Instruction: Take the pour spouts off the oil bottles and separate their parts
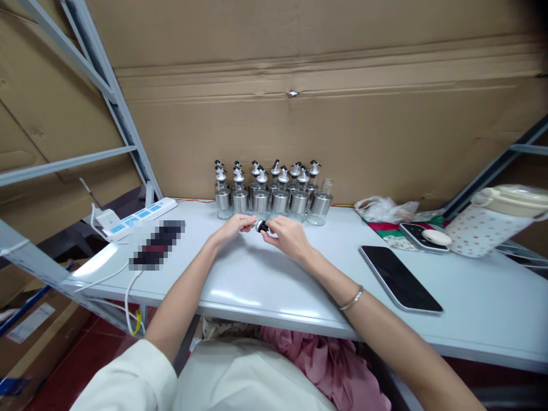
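Black-and-silver pourer spout (261, 226): clamped between my left grip (233, 227) and right grip (287, 233), nearer than the steel-banded clear-glass bottles (260, 201).
Spout risk: a slackened pinch could drop it.
Bottle risk: I'd judge knuckles straying far could topple some.

I see clear glass and shiny metal on the bottles (280, 201), black plastic on the spout (262, 226), a smooth, glossy worktop (274, 279), matt brown cardboard (308, 134) behind, a crinkled plastic bag (384, 209), a polished metal bangle (351, 298)
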Available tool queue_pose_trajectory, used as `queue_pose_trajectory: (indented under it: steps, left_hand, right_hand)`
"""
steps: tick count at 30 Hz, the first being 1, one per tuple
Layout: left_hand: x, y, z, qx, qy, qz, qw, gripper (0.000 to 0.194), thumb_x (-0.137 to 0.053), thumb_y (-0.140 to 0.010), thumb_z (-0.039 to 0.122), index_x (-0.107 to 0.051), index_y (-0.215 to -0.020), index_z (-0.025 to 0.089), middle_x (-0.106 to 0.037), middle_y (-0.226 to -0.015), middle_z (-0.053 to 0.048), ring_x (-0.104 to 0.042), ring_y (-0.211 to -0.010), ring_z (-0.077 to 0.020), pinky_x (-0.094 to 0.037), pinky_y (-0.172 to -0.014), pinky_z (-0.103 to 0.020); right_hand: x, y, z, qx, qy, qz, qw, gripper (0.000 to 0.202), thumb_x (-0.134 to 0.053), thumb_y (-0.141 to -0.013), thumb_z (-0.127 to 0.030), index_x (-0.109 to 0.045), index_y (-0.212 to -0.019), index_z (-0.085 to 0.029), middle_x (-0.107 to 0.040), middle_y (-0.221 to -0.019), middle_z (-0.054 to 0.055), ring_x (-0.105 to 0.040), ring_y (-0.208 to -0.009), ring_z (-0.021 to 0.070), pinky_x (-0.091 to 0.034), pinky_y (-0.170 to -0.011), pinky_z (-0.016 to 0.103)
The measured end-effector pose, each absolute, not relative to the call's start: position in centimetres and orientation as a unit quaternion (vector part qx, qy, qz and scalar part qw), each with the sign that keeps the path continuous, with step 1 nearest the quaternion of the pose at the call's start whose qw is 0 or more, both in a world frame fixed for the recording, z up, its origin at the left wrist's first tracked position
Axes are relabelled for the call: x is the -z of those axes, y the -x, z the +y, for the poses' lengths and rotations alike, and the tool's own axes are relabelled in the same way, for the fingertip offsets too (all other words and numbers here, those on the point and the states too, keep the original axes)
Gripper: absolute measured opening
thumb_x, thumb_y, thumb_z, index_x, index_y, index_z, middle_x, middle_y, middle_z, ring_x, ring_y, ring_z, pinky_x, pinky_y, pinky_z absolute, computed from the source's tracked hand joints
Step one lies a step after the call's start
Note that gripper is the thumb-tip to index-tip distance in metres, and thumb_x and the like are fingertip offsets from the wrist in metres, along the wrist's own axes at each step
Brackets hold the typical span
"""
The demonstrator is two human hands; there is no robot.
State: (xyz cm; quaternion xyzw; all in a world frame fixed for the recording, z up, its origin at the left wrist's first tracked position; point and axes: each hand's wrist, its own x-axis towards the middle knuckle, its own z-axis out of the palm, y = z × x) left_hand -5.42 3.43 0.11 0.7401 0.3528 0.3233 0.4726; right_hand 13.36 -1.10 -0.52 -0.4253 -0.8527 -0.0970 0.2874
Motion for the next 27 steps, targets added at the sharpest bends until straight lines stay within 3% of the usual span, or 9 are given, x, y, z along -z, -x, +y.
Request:
queue_pose_trajectory:
  steps: [4,10,16,21,27]
  left_hand:
    - [0.1,5.4,3.5,-0.320,-0.740,0.351,0.475,0.056,-0.053,-0.065,0.070,-0.038,-0.053,0.017,-0.032,-0.052,0.004,-0.026,-0.051,-0.0081,-0.022,-0.053,-0.027]
    - [0.2,5.6,3.7,-0.319,-0.739,0.349,0.480,0.056,-0.052,-0.067,0.069,-0.038,-0.052,0.017,-0.033,-0.051,0.004,-0.026,-0.051,-0.0080,-0.022,-0.054,-0.026]
    - [0.7,5.5,4.0,-0.316,-0.724,0.347,0.505,0.056,-0.053,-0.067,0.069,-0.035,-0.051,0.018,-0.029,-0.051,0.005,-0.022,-0.049,-0.0071,-0.017,-0.053,-0.026]
    - [1.2,4.4,3.1,-0.322,-0.719,0.345,0.510,0.053,-0.050,-0.070,0.067,-0.039,-0.056,0.017,-0.034,-0.053,0.004,-0.028,-0.050,-0.0078,-0.023,-0.053,-0.026]
    - [2.4,2.3,1.2,-0.440,-0.728,0.371,0.372,0.048,-0.034,-0.084,0.060,-0.041,-0.063,0.018,-0.042,-0.058,0.002,-0.040,-0.058,-0.0109,-0.034,-0.062,-0.026]
  right_hand:
    - [0.5,-13.8,-0.9,0.188,0.383,-0.867,0.258,0.026,-0.043,-0.089,-0.030,-0.061,-0.078,-0.016,-0.065,-0.073,0.008,-0.053,-0.070,0.0174,-0.029,-0.057,0.029]
    - [0.9,-14.1,-0.4,0.317,0.304,-0.840,0.317,0.017,-0.050,-0.086,-0.024,-0.060,-0.074,-0.017,-0.061,-0.064,0.003,-0.049,-0.063,0.0147,-0.032,-0.057,0.027]
    - [0.8,-14.1,-0.4,0.324,0.291,-0.841,0.321,0.016,-0.050,-0.085,-0.022,-0.059,-0.072,-0.017,-0.059,-0.062,0.003,-0.049,-0.062,0.0144,-0.033,-0.056,0.027]
    - [0.9,-14.6,-0.8,0.149,0.361,-0.848,0.359,0.005,-0.055,-0.076,-0.022,-0.054,-0.073,-0.018,-0.060,-0.069,0.002,-0.051,-0.065,0.0144,-0.033,-0.056,0.026]
    - [1.3,-14.9,-0.7,-0.277,0.428,-0.730,0.455,0.023,-0.050,-0.081,-0.043,-0.049,-0.080,-0.020,-0.056,-0.067,-0.001,-0.052,-0.062,0.0129,-0.040,-0.054,0.025]
